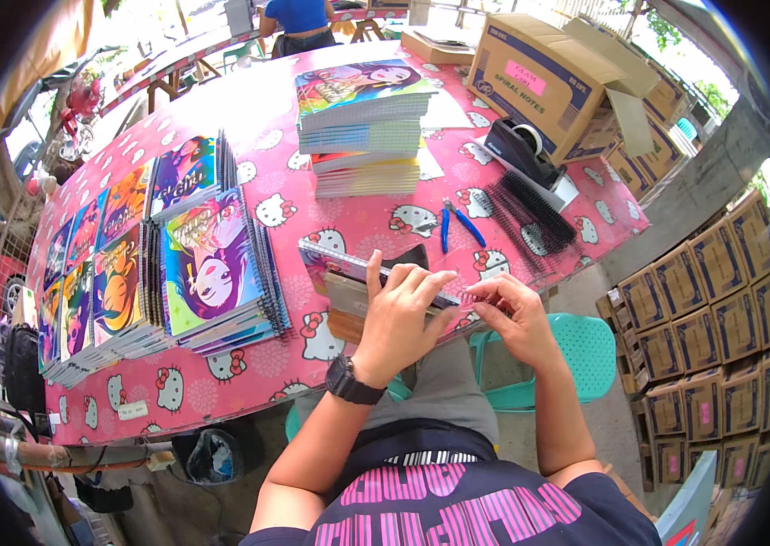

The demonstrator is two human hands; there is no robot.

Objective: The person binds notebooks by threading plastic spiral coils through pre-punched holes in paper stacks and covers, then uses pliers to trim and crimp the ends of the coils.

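Right: brown cartons are standing in stacks. Near right: a teal stool (seat dotted with holes) is sitting low. Far: a person in blue is showing partly.

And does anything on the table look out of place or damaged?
No clear damage or spill visible. Untidiest spot: the black spiral coils splay loosely across the tabletop near the tape dispenser, unlike the stacked notebooks at left.

Hands at notebook; blue pliers beyond, notebook stacks left.
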